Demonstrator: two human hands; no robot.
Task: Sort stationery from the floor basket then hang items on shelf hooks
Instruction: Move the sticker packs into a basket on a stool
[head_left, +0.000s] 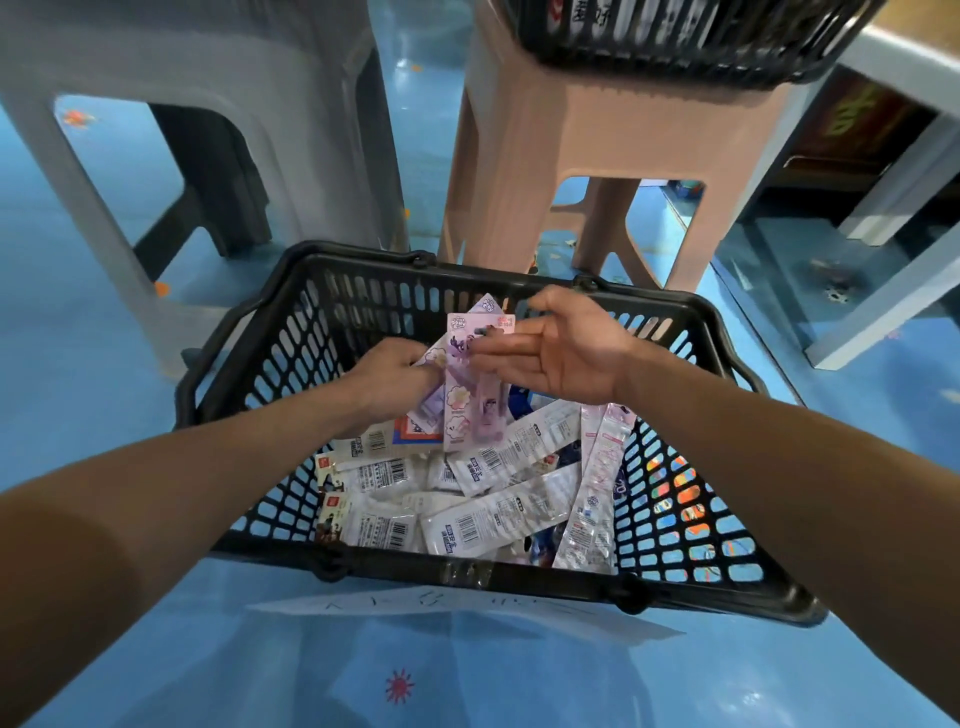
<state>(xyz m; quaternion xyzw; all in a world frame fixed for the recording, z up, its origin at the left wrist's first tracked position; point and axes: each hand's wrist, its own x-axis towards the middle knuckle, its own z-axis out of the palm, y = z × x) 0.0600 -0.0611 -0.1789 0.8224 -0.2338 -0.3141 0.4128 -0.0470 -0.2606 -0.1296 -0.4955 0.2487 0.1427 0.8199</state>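
left hand (395, 376) grips purple packets (467, 410) near the far wall of the basket (467, 578); right hand (561, 348), fingers nearly straight, touches their top. sorting seems barely begun: white packets (483, 519) cover the basket floor, nothing hung yet.

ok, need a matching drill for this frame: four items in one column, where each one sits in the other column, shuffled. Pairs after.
Things
1. purple packs
2. pink stool
3. upper black basket
4. white barcode packs

Places
A. lying in the floor basket
B. on top of the pink stool
C. gripped by the left hand
D. standing on the blue floor behind the floor basket

Pairs: 1-C, 2-D, 3-B, 4-A
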